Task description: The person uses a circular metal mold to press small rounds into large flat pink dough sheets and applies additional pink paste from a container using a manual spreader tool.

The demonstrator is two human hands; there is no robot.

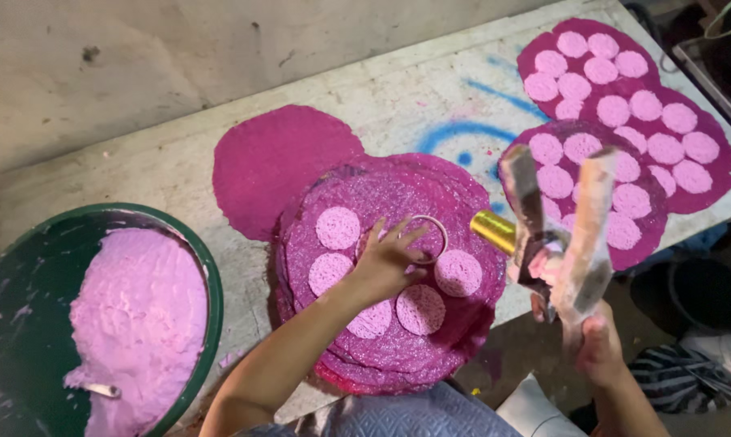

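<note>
- Left hand [381, 263] presses a ring mould [424, 239] on the magenta disc stack [462, 202], fingers closed around it.
- Five pale pink rounds [338, 227] laid; space remains.
- Right hand [596, 344], beside, grips a stained scraper tool [580, 243].

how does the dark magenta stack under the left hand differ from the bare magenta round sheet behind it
The dark magenta stack is many layers thick and carries pale pink discs; the bare magenta round sheet lies single, flat and carries none. The left hand touches the stack, not the sheet. Both are round, on the same pale board.
</note>
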